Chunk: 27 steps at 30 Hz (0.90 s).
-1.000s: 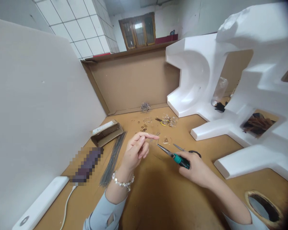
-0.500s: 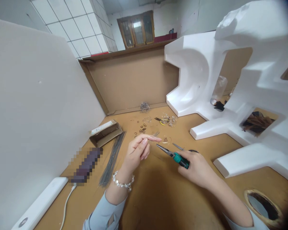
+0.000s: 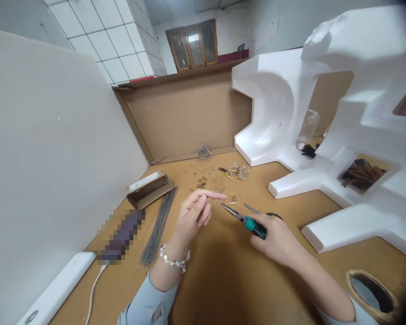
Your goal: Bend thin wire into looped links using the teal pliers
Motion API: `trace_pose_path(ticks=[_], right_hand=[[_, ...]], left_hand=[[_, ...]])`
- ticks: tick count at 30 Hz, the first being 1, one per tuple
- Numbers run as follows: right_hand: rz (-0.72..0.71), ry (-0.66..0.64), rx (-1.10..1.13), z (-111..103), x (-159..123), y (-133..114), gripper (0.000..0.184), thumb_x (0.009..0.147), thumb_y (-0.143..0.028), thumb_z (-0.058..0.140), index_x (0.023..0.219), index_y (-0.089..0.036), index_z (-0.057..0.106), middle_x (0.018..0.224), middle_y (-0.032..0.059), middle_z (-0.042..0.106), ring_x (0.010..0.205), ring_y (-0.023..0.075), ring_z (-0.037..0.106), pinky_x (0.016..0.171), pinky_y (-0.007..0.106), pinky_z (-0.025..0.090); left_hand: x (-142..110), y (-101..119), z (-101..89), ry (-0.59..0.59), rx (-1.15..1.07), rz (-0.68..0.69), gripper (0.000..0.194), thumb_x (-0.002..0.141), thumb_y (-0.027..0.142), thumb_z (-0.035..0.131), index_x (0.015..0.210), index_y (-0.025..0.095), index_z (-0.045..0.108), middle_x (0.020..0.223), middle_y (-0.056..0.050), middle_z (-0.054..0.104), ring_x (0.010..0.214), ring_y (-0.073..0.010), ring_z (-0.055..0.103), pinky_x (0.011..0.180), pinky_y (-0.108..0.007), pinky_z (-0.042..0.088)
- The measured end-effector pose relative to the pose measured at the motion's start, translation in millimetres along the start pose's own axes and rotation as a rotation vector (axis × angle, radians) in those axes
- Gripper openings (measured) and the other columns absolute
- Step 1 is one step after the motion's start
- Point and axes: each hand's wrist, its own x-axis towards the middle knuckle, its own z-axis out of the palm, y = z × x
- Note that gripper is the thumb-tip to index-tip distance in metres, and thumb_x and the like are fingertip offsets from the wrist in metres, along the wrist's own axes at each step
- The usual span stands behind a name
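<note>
My right hand (image 3: 277, 239) is wrapped round needle-nose pliers (image 3: 245, 221) with green and black handles. Their jaws point up and left, just short of the fingertips of my left hand (image 3: 196, 210). On that hand the index finger stretches toward the plier tip while the thumb presses against it and the other fingers curl in. Whatever may be pinched there is too small to make out. Beyond the fingers lie small copper-coloured bits (image 3: 234, 198). Scissors (image 3: 252, 208) lie partly hidden behind my right hand. Several dark rings (image 3: 202, 184) are scattered past my left hand.
A bundle of thin metal rods (image 3: 159, 228) and an open cardboard box (image 3: 150, 189) lie left. Farther back are yellow-handled pliers (image 3: 227, 172), clear pieces (image 3: 240, 170) and a tangled metal heap (image 3: 204, 152). White foam (image 3: 291, 187) stands right; a round hole (image 3: 372, 293) pierces the tabletop.
Both hands and the pliers keep nearly the same place and pose. Only the camera view has shifted very slightly.
</note>
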Motion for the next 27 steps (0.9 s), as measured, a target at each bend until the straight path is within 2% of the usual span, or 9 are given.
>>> trace_pose_path(ticks=[6, 10, 13, 20, 27], right_hand=[[-0.073, -0.101, 0.189, -2.8, 2.6, 4.9, 0.033, 0.062, -0.014, 0.046, 0.089, -0.021, 0.063, 0.074, -0.0011, 0.061, 0.063, 0.0142, 0.052, 0.059, 0.023, 0.039], [-0.090, -0.144, 0.293, -1.2, 2.4, 7.0, 0.036, 0.061, -0.012, 0.047, 0.092, -0.019, 0.064, 0.083, 0.0010, 0.064, 0.071, 0.0155, 0.055, 0.063, 0.023, 0.042], [-0.083, -0.166, 0.353, 0.4, 2.4, 7.1, 0.039, 0.061, -0.012, 0.047, 0.095, -0.018, 0.065, 0.087, 0.0019, 0.065, 0.076, 0.0173, 0.057, 0.065, 0.023, 0.044], [-0.027, -0.162, 0.408, 4.1, 3.0, 9.6, 0.032, 0.063, -0.013, 0.049, 0.090, -0.018, 0.066, 0.080, 0.0006, 0.065, 0.073, 0.0170, 0.057, 0.064, 0.023, 0.044], [-0.046, -0.189, 0.415, 3.6, 3.3, 10.7, 0.034, 0.063, -0.012, 0.047, 0.093, -0.017, 0.063, 0.080, 0.0004, 0.063, 0.074, 0.0167, 0.057, 0.065, 0.023, 0.044]], left_hand=[[6.6, 0.9, -5.0, 0.077, -0.312, -0.216, 0.022, 0.088, 0.020, 0.041, 0.086, 0.011, 0.062, 0.092, -0.010, 0.067, 0.032, 0.0033, 0.019, 0.032, -0.011, 0.023], [11.3, -4.9, -9.4, 0.128, -0.571, -0.477, 0.028, 0.089, 0.015, 0.036, 0.081, 0.009, 0.062, 0.086, -0.008, 0.065, 0.031, 0.0040, 0.011, 0.029, -0.007, 0.022], [12.7, -9.1, -9.5, 0.157, -0.677, -0.585, 0.033, 0.091, 0.013, 0.032, 0.079, 0.008, 0.062, 0.085, -0.008, 0.063, 0.031, 0.0048, 0.010, 0.028, -0.005, 0.022], [11.8, -9.1, -7.5, 0.198, -0.699, -0.637, 0.034, 0.092, 0.014, 0.030, 0.079, 0.008, 0.062, 0.086, -0.009, 0.063, 0.030, 0.0046, 0.013, 0.027, -0.006, 0.026], [11.0, -13.2, -6.2, 0.220, -0.807, -0.606, 0.034, 0.093, 0.015, 0.030, 0.083, 0.007, 0.061, 0.089, -0.008, 0.064, 0.030, 0.0059, 0.020, 0.028, -0.004, 0.028]])
